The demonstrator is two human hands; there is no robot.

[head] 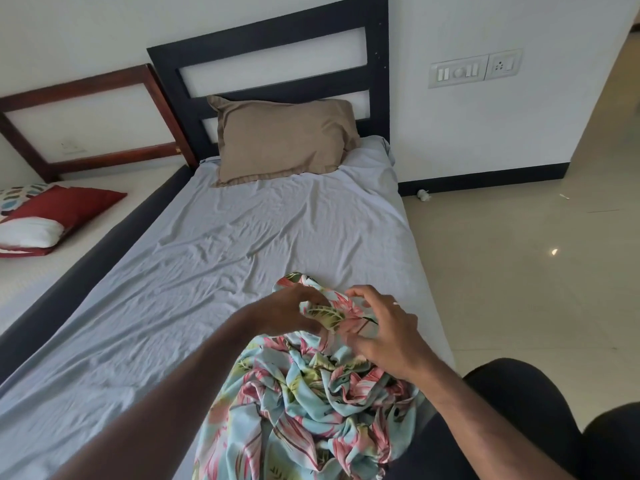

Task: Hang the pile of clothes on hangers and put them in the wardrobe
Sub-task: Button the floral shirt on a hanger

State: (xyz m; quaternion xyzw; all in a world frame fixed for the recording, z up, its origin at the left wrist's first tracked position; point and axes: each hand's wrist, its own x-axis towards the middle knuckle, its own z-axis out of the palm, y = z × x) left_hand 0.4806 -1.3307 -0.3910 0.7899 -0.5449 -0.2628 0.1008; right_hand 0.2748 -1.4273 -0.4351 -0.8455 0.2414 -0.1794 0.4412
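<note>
We see a bed (pixel 207 278) covered by a wrinkled pale grey sheet (pixel 284 216), with a tan pillow (pixel 282 140) lying at its head end against a black slatted headboard (pixel 270 39). Along the bed's left edge stands a second bed (pixel 114 188) with a reddish-brown wooden headboard (pixel 83 88); on it, near the frame's left edge, we find a red cushion (pixel 65 206) over a white pillow (pixel 29 232). On the white wall right of the black headboard sits a switch and socket panel (pixel 474 69). Glossy beige floor tiles (pixel 519 271) stretch along the bed's right edge.
</note>
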